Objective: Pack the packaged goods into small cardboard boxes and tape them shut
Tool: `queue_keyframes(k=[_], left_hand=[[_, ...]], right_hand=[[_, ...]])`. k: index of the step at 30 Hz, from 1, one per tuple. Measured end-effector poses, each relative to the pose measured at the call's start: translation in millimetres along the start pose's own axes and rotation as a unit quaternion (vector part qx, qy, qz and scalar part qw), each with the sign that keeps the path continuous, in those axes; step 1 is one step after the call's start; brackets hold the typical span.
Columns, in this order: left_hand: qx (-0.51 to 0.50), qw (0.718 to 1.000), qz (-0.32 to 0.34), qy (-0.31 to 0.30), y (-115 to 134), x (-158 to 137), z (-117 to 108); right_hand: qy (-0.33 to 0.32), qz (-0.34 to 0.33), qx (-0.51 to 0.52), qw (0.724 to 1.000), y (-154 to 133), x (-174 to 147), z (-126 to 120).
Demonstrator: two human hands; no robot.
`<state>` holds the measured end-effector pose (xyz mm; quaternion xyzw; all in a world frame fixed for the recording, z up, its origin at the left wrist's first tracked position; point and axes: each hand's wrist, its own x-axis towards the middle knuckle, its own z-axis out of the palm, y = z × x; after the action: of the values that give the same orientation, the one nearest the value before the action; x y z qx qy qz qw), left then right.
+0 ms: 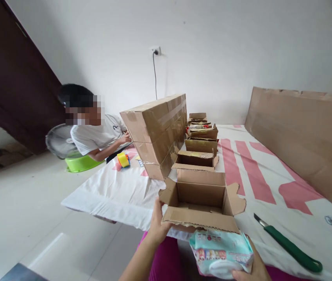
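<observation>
My left hand [157, 224] grips the near left corner of an open cardboard box [201, 194], its fingers partly hidden behind the flap. The box's flaps are spread outward and its inside looks bare. In my right hand [252, 265] is a pale teal pack of wipes [221, 253] with a white lid, held low in front of the box's near flap. To the right, a green-handled utility knife [291, 248] lies on the cloth with its blade pointing toward the box.
Several more open boxes [201, 145] stand in a row toward the wall. Left of them rises a stack of taped cartons [157, 132]; another person [98, 132] sits behind it near a yellow tape roll [123, 159]. A large cardboard sheet [300, 136] leans at the right.
</observation>
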<state>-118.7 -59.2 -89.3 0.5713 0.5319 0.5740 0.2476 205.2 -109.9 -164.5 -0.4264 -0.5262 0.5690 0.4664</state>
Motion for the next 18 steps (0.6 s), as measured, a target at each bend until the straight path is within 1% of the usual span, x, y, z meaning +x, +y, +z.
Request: queue_keyframes(k=[1, 3, 5, 6, 7, 9, 12, 15, 18], left_hand=[[-0.012, 0.999, 0.027, -0.013, 3, 3, -1], [-0.019, 0.995, 0.071, -0.063, 10, 7, -1], [0.005, 0.991, 0.084, -0.102, 14, 7, 2], [0.018, 0.99, 0.086, -0.11, 15, 5, 3], [0.025, 0.99, 0.09, -0.103, 15, 3, 4], [0.028, 0.992, 0.104, -0.071, 12, -3, 4], [0.018, 0.993, 0.117, -0.021, 8, -5, -2], [0.002, 0.994, 0.097, 0.044, 3, -1, -9], [-0.009, 0.994, 0.069, 0.079, -10, 0, -12]], right_hand=[[0.001, 0.002, 0.007, 1.0, -1, 1, 3], [-0.014, -0.009, 0.015, 1.0, -2, 5, 8], [-0.035, -0.03, 0.018, 0.999, 0, 9, 12], [-0.039, -0.037, 0.013, 0.998, 2, 11, 13], [-0.038, -0.039, 0.003, 0.999, 4, 12, 14], [-0.03, -0.038, -0.031, 0.998, 8, 12, 14], [-0.034, -0.046, -0.068, 0.996, 14, 11, 16], [-0.05, -0.065, -0.057, 0.995, 14, 14, 28], [-0.054, -0.074, -0.019, 0.996, 7, 19, 48]])
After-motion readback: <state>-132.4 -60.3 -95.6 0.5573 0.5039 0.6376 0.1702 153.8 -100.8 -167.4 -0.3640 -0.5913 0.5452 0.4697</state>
